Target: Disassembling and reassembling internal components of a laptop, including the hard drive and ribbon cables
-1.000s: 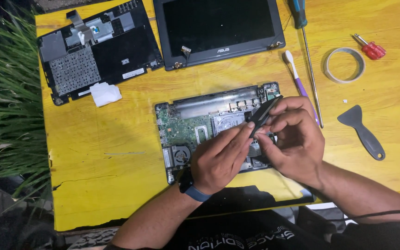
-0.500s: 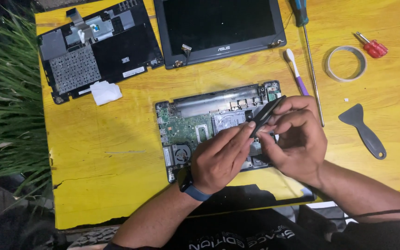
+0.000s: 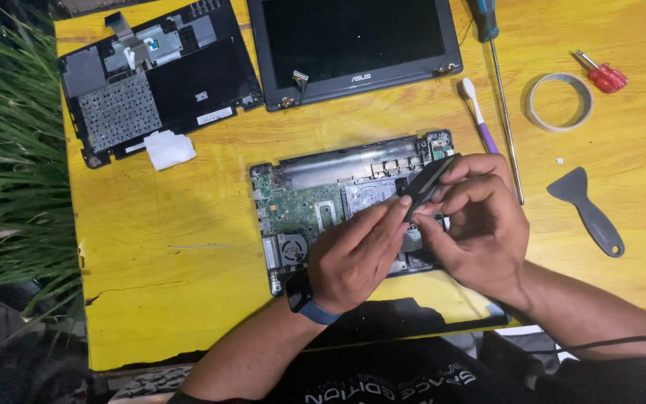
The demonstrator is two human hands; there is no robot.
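An opened laptop base (image 3: 315,196) with a green circuit board and a small fan lies on the yellow table (image 3: 173,262). Above it my right hand (image 3: 480,224) grips a small flat black part (image 3: 426,183), tilted up. My left hand (image 3: 357,258), with a blue band on the wrist, reaches in from the lower left and its fingertips touch the lower end of that black part. Both hands hide the right half of the base.
A detached keyboard cover (image 3: 151,82) and a screen panel (image 3: 353,45) lie at the back. White tissue (image 3: 170,148), a purple-handled brush (image 3: 480,120), a long screwdriver (image 3: 499,90), a tape roll (image 3: 558,101), a red screwdriver (image 3: 603,73) and a dark scraper (image 3: 585,209) are scattered around. Green plant leaves (image 3: 9,172) border the left edge.
Both hands stay over the laptop base with the black part; only small finger shifts show, and the part keeps about the same tilt.
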